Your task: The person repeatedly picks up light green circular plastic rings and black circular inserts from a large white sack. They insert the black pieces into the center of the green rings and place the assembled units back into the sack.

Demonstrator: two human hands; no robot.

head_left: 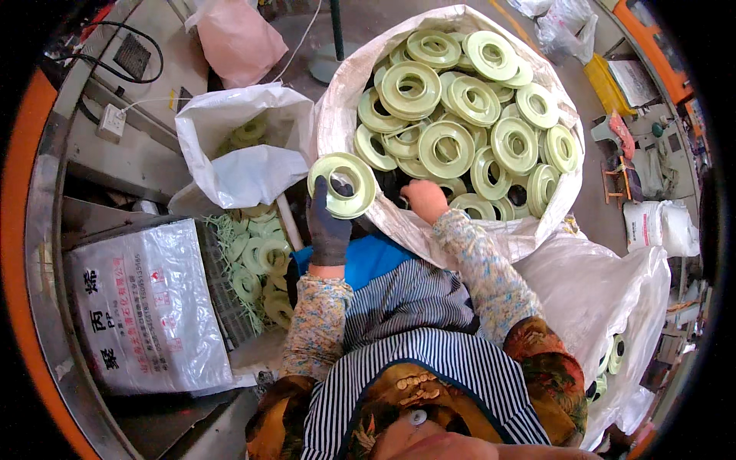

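My left hand [330,232], in a dark grey glove, grips a pale green plastic flanged ring [363,185] by its near side, thumb over the rim. The ring is held beside the left edge of a big white woven sack [335,115]. Many similar rings [475,100] are heaped in that sack. My bare right hand [426,201] is closed at the near side of the heap, to the right of the held ring. Its fingers curl together around something dark and small, which I cannot make out.
A smaller white sack [253,172] with a few rings inside stands at the left. Below it, more rings and green plastic scraps [257,261] lie next to a printed white bag [146,307]. Another large white sack [613,295] stands at the right. A yellow crate [609,84] sits farther off.
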